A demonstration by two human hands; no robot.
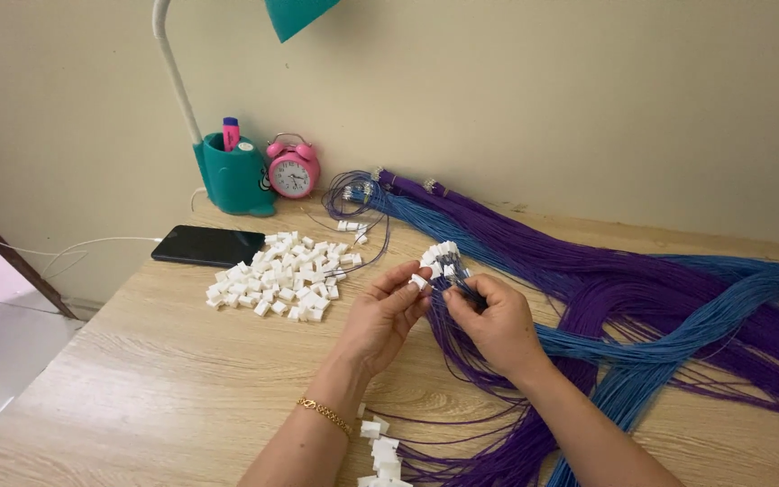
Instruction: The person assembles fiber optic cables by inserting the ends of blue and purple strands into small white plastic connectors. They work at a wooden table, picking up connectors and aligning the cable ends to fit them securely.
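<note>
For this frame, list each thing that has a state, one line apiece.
Left hand: pinching a white connector.
Right hand: pinching wire ends.
Purple and blue wires: loose, spread across the table.
Connector pile: loose heap.
Phone: screen dark, lying flat.
Desk lamp: cannot tell if lit.
Alarm clock: upright.

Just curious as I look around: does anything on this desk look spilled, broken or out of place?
Nothing stands out. The small white plastic connectors lie in a loose pile, and the purple and blue wire bundles sprawl across the wooden table, undamaged.
</note>
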